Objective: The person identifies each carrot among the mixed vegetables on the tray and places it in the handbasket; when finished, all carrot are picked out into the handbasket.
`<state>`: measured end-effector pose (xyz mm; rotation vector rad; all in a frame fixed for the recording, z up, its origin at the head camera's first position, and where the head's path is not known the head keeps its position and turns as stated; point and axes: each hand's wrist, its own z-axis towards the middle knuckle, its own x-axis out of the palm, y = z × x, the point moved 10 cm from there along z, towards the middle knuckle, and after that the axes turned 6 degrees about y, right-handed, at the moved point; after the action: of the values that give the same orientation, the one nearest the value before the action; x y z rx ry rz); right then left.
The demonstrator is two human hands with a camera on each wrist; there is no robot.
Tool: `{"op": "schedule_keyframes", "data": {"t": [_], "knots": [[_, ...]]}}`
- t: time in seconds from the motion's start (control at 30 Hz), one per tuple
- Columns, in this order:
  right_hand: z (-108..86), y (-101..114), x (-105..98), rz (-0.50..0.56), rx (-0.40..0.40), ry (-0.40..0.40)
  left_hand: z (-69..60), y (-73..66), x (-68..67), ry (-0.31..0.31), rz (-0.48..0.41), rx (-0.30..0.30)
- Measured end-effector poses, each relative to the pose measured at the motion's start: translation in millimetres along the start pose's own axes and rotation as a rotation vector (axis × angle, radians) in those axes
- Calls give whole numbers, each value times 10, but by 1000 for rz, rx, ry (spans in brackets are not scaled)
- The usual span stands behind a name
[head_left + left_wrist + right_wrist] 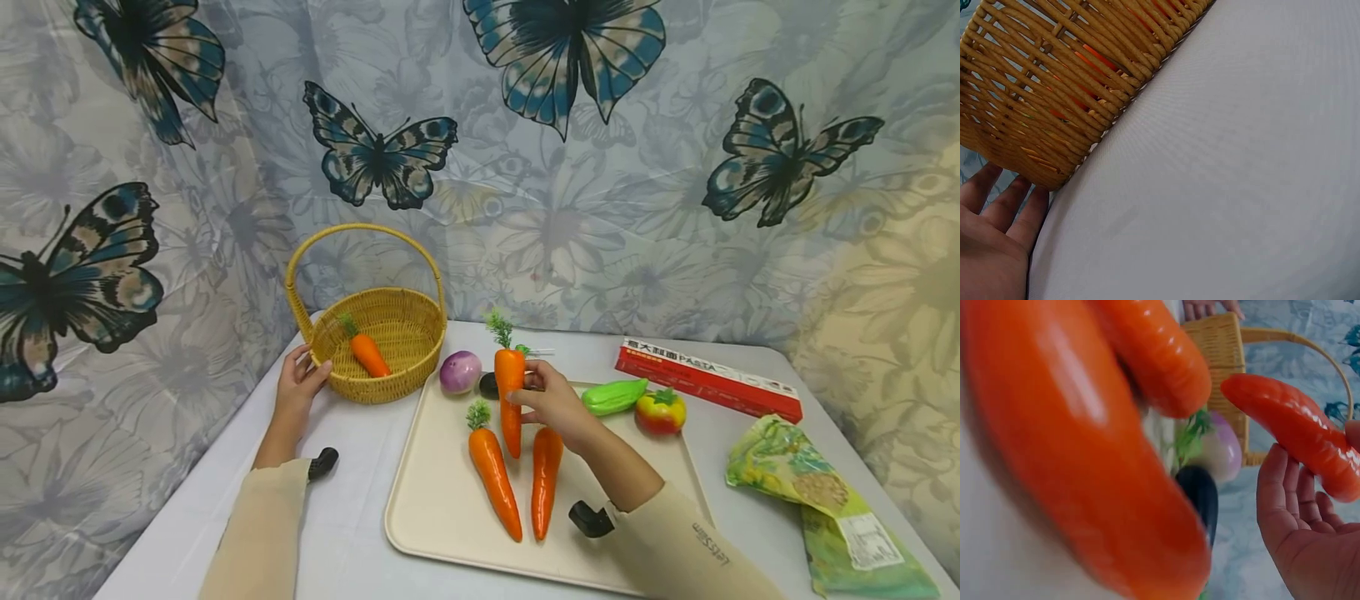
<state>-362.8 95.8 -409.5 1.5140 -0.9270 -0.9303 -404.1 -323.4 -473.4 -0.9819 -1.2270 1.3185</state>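
Observation:
My right hand [558, 406] pinches an orange carrot [510, 387] between thumb and fingers; it hangs nearly upright over the tray, leafy top up. In the right wrist view, the right hand [1310, 531] has this carrot [1291, 412] at its fingertips. Two more carrots, one [495, 483] with a leafy top and another [546, 479], lie on the beige tray [442, 533]. My left hand [295, 390] touches the wicker basket [386, 387] at its left side; the left wrist view shows straight fingers [1007, 209] against the weave. Inside the basket lies a carrot [369, 354].
Around the tray's far edge are a purple onion [460, 372], a dark eggplant [488, 385], a green vegetable [615, 397] and a red-yellow tomato [660, 412]. A red pasta box [708, 379] lies behind, with a green bag [825, 508] at the right. The basket's tall handle [363, 227] arches upward.

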Motion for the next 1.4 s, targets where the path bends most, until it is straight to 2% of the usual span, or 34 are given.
{"op": "schedule_keyframes", "data": {"t": [0.23, 0.4, 0.67, 0.73, 0.93, 1.1, 1.2, 1.33, 1.4], "knots": [[247, 151, 266, 9, -31, 60, 4, 7, 23, -1, -3, -11], [431, 208, 411, 19, -9, 54, -31, 16, 48, 6, -24, -32], [734, 332, 628, -71, -19, 91, -147, -92, 138, 11, -42, -43], [818, 367, 664, -97, -24, 89, -144, -65, 140, 7, -46, -47], [1051, 460, 771, -61, -27, 108, -74, 98, 122, 3, -39, -37], [1250, 570, 824, -75, -46, 98, -35, 122, 121, 5, -25, -10], [1365, 646, 884, -67, -55, 93, -15, 103, 83, -6, -23, -8], [1541, 710, 1015, -24, -77, 91, -72, -83, 84, 3, -22, -18], [1615, 712, 1075, -6, -95, 87, -89, -132, 91, 11, -36, -22]]}}
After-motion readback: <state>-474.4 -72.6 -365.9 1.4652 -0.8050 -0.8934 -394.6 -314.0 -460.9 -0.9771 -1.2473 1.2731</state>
